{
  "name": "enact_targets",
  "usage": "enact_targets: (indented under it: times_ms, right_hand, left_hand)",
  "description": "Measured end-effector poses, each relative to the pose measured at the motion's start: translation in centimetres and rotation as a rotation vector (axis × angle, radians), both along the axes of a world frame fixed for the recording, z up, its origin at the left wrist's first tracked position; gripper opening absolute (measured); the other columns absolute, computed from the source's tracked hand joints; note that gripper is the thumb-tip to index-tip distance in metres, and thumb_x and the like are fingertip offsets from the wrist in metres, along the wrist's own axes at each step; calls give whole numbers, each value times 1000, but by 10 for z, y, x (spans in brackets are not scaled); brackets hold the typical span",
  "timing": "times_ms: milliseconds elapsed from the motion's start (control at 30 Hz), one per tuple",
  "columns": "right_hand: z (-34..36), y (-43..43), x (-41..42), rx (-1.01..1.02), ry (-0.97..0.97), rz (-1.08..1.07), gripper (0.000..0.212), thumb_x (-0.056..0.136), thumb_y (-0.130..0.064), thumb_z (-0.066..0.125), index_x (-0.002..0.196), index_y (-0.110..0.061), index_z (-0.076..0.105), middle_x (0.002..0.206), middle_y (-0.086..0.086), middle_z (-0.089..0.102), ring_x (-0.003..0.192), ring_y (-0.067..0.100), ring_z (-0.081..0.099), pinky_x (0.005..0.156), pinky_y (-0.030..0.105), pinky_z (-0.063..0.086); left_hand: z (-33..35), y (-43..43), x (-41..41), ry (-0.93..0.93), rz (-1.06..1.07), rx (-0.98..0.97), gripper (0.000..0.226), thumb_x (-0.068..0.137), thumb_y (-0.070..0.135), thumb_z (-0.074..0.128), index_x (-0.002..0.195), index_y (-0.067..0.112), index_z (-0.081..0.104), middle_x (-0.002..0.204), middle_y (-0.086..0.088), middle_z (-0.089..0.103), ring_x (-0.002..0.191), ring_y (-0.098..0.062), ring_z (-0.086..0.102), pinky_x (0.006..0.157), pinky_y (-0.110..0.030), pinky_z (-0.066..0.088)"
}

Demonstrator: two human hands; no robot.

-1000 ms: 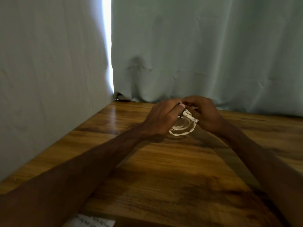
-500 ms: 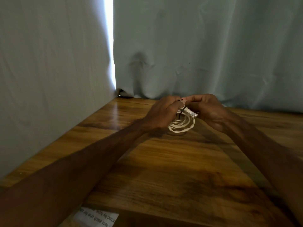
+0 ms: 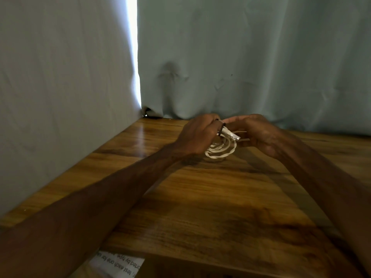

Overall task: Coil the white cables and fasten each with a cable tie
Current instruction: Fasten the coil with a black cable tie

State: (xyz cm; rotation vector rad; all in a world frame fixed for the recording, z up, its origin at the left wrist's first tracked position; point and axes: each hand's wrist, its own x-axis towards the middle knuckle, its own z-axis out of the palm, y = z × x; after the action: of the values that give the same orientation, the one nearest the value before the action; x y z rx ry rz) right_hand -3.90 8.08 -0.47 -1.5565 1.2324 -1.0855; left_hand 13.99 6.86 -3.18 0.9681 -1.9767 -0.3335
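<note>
A white cable [image 3: 219, 150] wound into a small coil hangs between both hands, just above the wooden table [image 3: 210, 197] near its far edge. My left hand [image 3: 197, 136] grips the coil's upper left side. A thin black cable tie [image 3: 222, 129] loops around the bundle beside a white plug with a metal tip [image 3: 232, 135]. My right hand [image 3: 259, 133] pinches the top of the bundle by the tie, fingertips meeting those of the left hand. The coil's upper part is hidden by the fingers.
Pale blue-grey curtains [image 3: 241, 57] hang along the table's far and left sides, with a bright gap [image 3: 133, 47] between them. A printed paper sheet [image 3: 118, 264] lies at the near edge, partly under my left forearm.
Both hands with the coil have lifted slightly and shifted a little to the right. The black tie now shows around the bundle near the plug.
</note>
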Motion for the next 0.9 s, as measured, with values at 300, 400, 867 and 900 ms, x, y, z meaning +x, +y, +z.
enact_targets:
  times_ms: [300,400,867,900]
  right_hand:
    - [2,1,-5,100,-83,226,28,92,-13,55,111,-9,75,102,9,75,94,22,69,86,37,55]
    - [1,-2,-5,99,-156,326,53,79,-10,58,132,-9,64,117,15,70,104,30,65,97,48,49]
    - [-13,3,20,-280,-2,189,48,79,14,77,120,-2,60,91,7,77,80,12,73,73,25,61]
    - [-15,3,23,-297,-13,165,46,80,10,78,120,-2,59,92,9,77,78,12,73,72,24,61]
  left_hand:
    - [1,-8,3,98,115,28,41,92,40,37,76,15,65,78,-5,66,78,-26,62,74,-44,50]
    - [4,-9,5,158,141,68,37,87,39,37,66,17,57,67,-2,59,69,-27,59,66,-43,45]
    - [4,-19,7,36,245,145,16,91,4,53,93,1,69,93,-16,68,83,-30,65,75,-44,55]
    - [4,-19,7,32,244,139,15,93,2,54,92,2,69,92,-15,68,85,-31,66,76,-45,56]
